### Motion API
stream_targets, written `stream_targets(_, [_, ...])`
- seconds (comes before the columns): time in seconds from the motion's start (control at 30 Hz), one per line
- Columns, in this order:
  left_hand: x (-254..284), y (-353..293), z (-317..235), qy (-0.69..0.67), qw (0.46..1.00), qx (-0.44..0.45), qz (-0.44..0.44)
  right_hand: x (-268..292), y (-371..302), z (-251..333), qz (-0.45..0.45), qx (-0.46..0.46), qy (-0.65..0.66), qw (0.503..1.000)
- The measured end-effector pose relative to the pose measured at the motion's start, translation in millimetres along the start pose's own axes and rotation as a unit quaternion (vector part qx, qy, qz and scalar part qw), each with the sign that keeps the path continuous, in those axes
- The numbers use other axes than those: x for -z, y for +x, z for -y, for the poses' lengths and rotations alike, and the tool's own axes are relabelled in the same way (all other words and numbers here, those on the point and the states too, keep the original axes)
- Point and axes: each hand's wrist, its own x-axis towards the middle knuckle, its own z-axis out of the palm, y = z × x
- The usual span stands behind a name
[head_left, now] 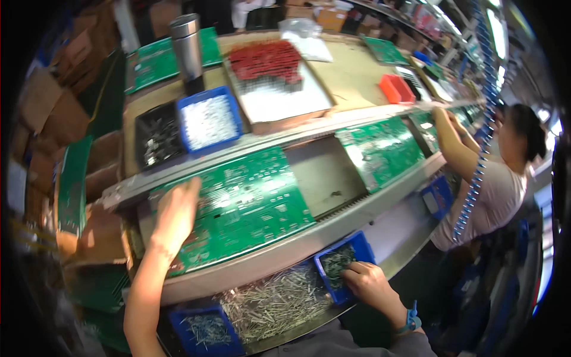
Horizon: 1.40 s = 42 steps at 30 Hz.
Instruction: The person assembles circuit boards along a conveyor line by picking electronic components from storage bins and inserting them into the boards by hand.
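My left hand (176,212) rests flat on the left edge of a large green circuit board (250,202) lying on the conveyor line. Its fingers are together and hold nothing. My right hand (366,281) is curled at the rim of a small blue bin (354,243) of tiny metal parts, fingers bent into it; whether it pinches a part cannot be seen. A pile of thin metal pins (275,303) lies between the two hands, below the board.
A second green board (380,152) lies further right on the line, where another person (493,178) reaches up. Behind the line sit a blue tray of white parts (209,121), a black tray (157,140), a steel flask (187,50), red components (266,61) and an orange bin (396,89).
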Motion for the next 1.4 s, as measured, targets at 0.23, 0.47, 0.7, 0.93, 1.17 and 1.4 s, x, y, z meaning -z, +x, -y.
stream_targets(0.23, [19.2, -9.2, -7.2, -0.006, 0.995, 0.093, -0.038, -9.3, -8.7, -2.2, -0.045, -0.017, 0.009, 0.999])
stream_targets(0.47, [26.3, -8.4, -88.1, -0.141, 0.985, -0.104, -0.015, -33.5, -25.7, -3.4, -0.171, -0.054, 0.053, 0.982])
stream_targets(0.7, [-10.0, -21.6, -214.4, -0.234, 0.903, -0.347, 0.096, -73.1, -22.8, 11.2, -0.295, -0.137, 0.111, 0.939])
stream_targets(0.93, [-51.3, -21.6, -239.9, -0.149, 0.932, -0.301, 0.136, -70.7, -18.1, 9.7, -0.372, -0.148, 0.162, 0.902])
stream_targets(1.17, [-56.4, -28.3, -240.5, -0.150, 0.943, -0.285, 0.084, -73.8, -16.0, 9.5, -0.393, -0.139, 0.170, 0.893])
stream_targets(1.4, [-68.5, -35.9, -233.7, -0.116, 0.942, -0.314, 0.035, -68.4, -19.7, 12.8, -0.341, -0.158, 0.203, 0.904])
